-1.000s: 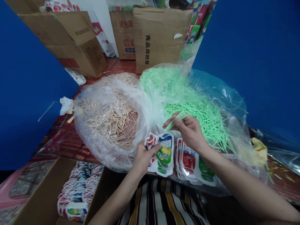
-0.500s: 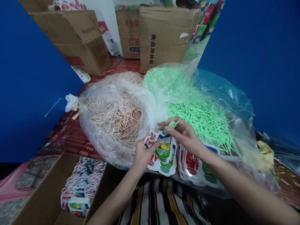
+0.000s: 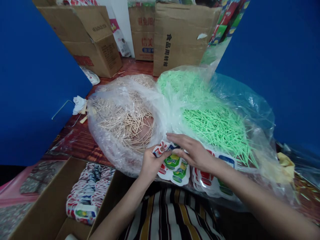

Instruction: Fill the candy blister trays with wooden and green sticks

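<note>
The printed packets [image 3: 172, 163] are low in my view, just right of centre, fanned so that green labels show, with a red patch at the lower left. My left hand [image 3: 150, 165] pinches them at their nine o'clock edge, thumb across the front; its other fingers are mostly hidden behind. My right hand [image 3: 193, 151] reaches over their top edge from three o'clock, fingers long and close together, thumb tip on the packets. It covers the upper right part, and I can't tell whether anything is between its fingers and thumb.

At four o'clock from the packets, near them, lies a packet pile [image 3: 203, 181], partly covered by my right wrist and forearm. At two o'clock, green sticks [image 3: 217, 128] lie in a clear bag [image 3: 260, 111]; at ten, tan sticks [image 3: 135, 125] in another, blurred under crumpled plastic. Farther out at eight, an open box [image 3: 45, 196] holds rows of packets [image 3: 86, 190], its near end cut off by the frame. At twelve, a tall carton [image 3: 185, 40] stands at the back, its top contents cropped. At three, a yellowish cloth [image 3: 286, 165] is hard to make out through plastic.
</note>
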Demonstrator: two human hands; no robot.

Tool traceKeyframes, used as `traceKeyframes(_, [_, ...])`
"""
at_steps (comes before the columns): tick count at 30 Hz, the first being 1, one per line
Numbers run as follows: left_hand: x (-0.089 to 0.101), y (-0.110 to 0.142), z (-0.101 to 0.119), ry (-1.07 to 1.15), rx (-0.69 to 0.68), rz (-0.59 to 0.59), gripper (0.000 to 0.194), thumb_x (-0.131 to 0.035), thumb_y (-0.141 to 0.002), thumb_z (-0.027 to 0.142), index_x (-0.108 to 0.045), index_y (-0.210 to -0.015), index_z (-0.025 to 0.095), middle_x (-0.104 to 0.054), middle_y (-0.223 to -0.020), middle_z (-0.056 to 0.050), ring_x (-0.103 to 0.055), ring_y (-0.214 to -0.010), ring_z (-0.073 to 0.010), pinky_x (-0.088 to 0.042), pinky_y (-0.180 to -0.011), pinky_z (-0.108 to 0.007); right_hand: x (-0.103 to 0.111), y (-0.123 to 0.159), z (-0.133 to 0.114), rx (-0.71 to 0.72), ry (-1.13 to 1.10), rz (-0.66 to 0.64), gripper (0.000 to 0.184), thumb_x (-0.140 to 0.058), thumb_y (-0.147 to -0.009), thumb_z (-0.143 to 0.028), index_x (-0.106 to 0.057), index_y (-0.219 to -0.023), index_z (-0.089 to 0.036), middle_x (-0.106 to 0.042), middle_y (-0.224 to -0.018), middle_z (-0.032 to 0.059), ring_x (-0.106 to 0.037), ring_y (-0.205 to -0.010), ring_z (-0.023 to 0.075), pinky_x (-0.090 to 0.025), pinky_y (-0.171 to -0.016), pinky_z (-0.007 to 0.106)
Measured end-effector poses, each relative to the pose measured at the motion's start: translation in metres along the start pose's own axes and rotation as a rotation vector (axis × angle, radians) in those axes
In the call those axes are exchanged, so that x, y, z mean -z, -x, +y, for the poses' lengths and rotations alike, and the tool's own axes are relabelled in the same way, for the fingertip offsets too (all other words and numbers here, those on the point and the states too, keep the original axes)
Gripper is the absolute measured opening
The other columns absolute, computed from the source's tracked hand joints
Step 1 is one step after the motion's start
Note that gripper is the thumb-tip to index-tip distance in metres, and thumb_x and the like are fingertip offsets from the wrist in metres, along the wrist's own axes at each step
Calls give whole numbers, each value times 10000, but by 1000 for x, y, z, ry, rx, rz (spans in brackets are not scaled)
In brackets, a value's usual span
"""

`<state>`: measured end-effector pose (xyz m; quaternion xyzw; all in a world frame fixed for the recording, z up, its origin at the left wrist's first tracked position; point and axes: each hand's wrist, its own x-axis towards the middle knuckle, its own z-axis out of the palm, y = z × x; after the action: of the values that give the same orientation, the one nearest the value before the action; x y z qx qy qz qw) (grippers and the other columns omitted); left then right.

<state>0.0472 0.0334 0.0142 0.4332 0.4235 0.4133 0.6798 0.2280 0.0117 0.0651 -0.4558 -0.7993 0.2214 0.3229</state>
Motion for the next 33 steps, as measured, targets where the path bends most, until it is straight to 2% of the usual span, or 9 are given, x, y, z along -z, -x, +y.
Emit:
traceKeyframes(2, [7, 3, -2, -30, 1, 16, 192, -767, -645, 280, -640, -677, 141, -631, -623, 26, -554, -580, -116, -451, -595, -218, -1, -4, 1, 22, 23, -48, 483, -493, -914, -369, -411, -1380, -271, -513, -1370, 82, -496, -1238, 231, -425, -1010, 423])
traceKeyframes(4, [15, 8, -4, -45, 31, 20, 192, -766, -648, 286, -652, -701, 140, -647, -645, 18, -564, -597, -124, -462, -611, -228, 0, -12, 1, -47, 8, 12, 429, -470, -927, -358, -451, -1345, -263, -578, -1293, 82, -556, -1161, 223, -466, -946, 402])
traceKeyframes(8, [33, 20, -4, -58, 48, 51, 188, -766, -657, 284, -661, -705, 135, -664, -677, 7, -578, -632, -126, -477, -658, -237, 3, -40, 3, -151, -25, 206, 244, -500, -912, -354, -664, -1024, -211, -707, -973, 58, -656, -899, 195, -500, -794, 323])
traceKeyframes(11, [46, 26, 1, -37, 65, 78, 186, -760, -668, 291, -673, -720, 134, -683, -712, 1, -595, -659, -131, -485, -677, -240, -5, -70, 11, -169, -109, 268, 232, -566, -867, -376, -690, -887, -180, -712, -818, 44, -657, -742, 178, -497, -694, 295])
traceKeyframes(17, [66, 25, 6, -3, 55, 127, 204, -766, -658, 296, -693, -753, 131, -701, -731, -8, -614, -677, -146, -492, -696, -253, -49, -136, 30, -125, -75, 65, 141, -596, -811, -219, -688, -890, -147, -708, -817, 46, -628, -712, 159, -473, -677, 269])
traceKeyframes(21, [72, 26, 6, -9, 82, 126, 216, -773, -647, 299, -703, -763, 130, -706, -736, -13, -619, -684, -155, -496, -693, -256, -59, -146, 18, -107, -39, 45, 151, -561, -828, -197, -683, -899, -143, -689, -789, 33, -592, -675, 129, -446, -646, 241])
traceKeyframes(24, [76, 27, 4, -10, 81, 134, 196, -771, -652, 294, -698, -749, 139, -698, -717, 2, -610, -670, -143, -490, -668, -235, -37, -123, -1, -80, -174, -208, 196, -566, -849, -278, -678, -973, -176, -685, -805, 7, -568, -635, 100, -436, -595, 215])
traceKeyframes(28, [76, 23, 0, 33, 108, 121, 243, -778, -642, 298, -707, -804, 132, -709, -742, -14, -626, -696, -162, -504, -685, -256, 18, -75, 4, -258, -238, -492, 254, -563, -848, -369, -680, -976, -184, -703, -854, 26, -620, -698, 123, -472, -611, 225])
traceKeyframes(33, [57, 14, -1, 67, 134, 84, 248, -796, -615, 289, -713, -795, 140, -722, -765, -18, -638, -709, -159, -512, -705, -257, 77, -36, 71, -621, 348, -113, 205, -571, -806, -285, -714, -855, -147, -708, -724, 63, -632, -608, 171, -454, -552, 262])
